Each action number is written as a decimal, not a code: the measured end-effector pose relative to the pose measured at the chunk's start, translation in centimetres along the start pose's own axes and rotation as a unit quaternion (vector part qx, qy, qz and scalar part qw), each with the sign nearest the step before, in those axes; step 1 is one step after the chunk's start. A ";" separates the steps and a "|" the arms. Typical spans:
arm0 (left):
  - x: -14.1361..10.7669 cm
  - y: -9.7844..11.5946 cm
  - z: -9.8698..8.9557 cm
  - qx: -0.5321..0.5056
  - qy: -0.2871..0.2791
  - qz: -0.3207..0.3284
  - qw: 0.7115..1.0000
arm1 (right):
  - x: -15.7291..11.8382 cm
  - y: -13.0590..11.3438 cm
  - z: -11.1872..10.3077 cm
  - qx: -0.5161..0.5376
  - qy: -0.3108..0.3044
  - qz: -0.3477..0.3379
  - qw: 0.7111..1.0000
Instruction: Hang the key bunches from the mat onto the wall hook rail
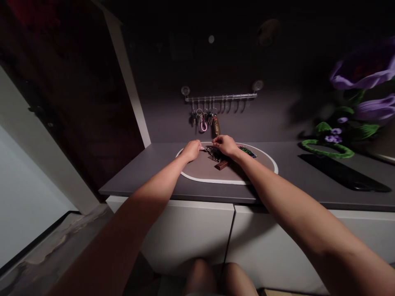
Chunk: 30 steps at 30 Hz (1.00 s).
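Observation:
A cluster of metal keys point(212, 153) lies on the oval mat point(203, 174) between my two hands. My left hand point(192, 150) is closed at the left end of the keys, its fingertips pressed on a small pinkish piece. Just right of and above the keys, my right hand point(224, 144) has its fingers drawn together in a pinch; what they hold, if anything, is too small to make out. A brown block-like fob point(221, 165) rests on the mat below the right hand. Partly behind the right wrist is a dark card-like item with green marks point(247, 151).
On the wall, a clear hook rail point(220, 98) carries several keys, a pink carabiner point(203, 125) and a brown tag point(216, 124). At right on the grey counter point(132, 168) are a long black object point(345, 174), a green ring point(327, 149) and purple flowers point(375, 107).

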<state>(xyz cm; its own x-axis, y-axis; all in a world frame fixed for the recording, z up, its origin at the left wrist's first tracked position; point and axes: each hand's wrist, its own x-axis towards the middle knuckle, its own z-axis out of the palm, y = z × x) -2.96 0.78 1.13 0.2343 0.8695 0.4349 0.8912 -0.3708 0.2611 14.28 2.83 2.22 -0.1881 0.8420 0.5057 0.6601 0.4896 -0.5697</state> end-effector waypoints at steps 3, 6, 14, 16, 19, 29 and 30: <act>0.0 0.1 -0.2 -0.040 0.018 -0.019 0.999 | -0.1 -0.2 0.0 0.002 -0.002 0.001 1.000; 0.0 0.2 -0.2 -0.115 0.045 -0.035 0.992 | -0.3 -0.6 -0.2 0.006 -0.009 0.002 1.000; 0.7 0.4 0.3 -0.345 0.094 -0.117 0.926 | -0.4 -1.0 -0.1 -0.005 -0.013 -0.021 1.000; 0.9 0.5 0.3 -0.383 0.096 -0.136 0.909 | -0.3 -1.0 -0.1 0.000 -0.006 -0.027 1.000; 1.0 0.8 0.2 -0.444 0.097 -0.158 0.877 | -0.4 -1.2 -0.2 -0.002 -0.002 -0.028 1.000; 0.4 1.4 -0.5 -0.562 0.078 -0.132 0.813 | -0.7 -1.9 -0.3 0.005 0.016 -0.048 0.999; 0.4 1.4 -0.5 -0.565 0.077 -0.127 0.812 | -0.7 -1.9 -0.3 0.007 0.016 -0.049 0.999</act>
<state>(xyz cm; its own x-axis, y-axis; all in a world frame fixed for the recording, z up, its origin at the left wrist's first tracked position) -1.80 0.44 2.13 -0.0303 0.9459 0.3231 -0.0415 -0.3241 0.9451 13.39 1.25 3.16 -0.2276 0.7825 0.5796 0.6290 0.5725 -0.5259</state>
